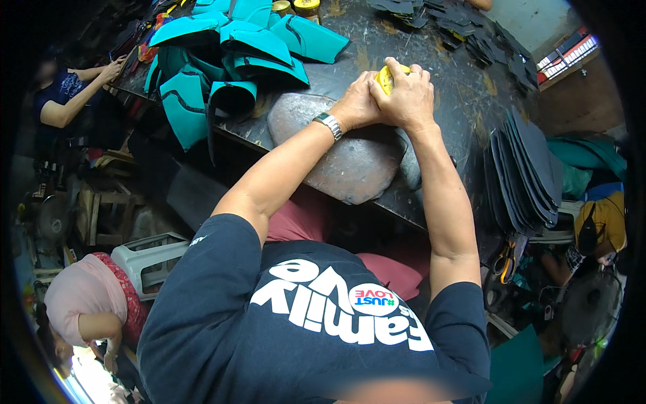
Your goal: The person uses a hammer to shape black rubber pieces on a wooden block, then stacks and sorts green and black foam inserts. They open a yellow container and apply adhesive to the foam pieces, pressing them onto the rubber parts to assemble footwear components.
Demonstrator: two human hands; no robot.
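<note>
Both my hands are together over the dark table [367,34], closed around a small container with a yellow lid [385,79]. My left hand [358,102], with a metal watch on its wrist, wraps the near left side. My right hand [408,97] grips the lid from the right, its fingers curled over the top. Between them they hide the container's body. Just beneath my wrists lies a large smooth grey-brown stone [353,168] at the table's edge. Left of my hands are several curved teal pieces [252,40] with dark line markings, heaped together.
Two yellow-lidded jars [307,8] stand behind the teal heap. Black cut pieces [471,40] are scattered at the far right. A stack of dark sheets [521,178] is at the right, with orange-handled scissors [505,261] below. Other people sit left and right; a white plastic stool [149,259] stands at left.
</note>
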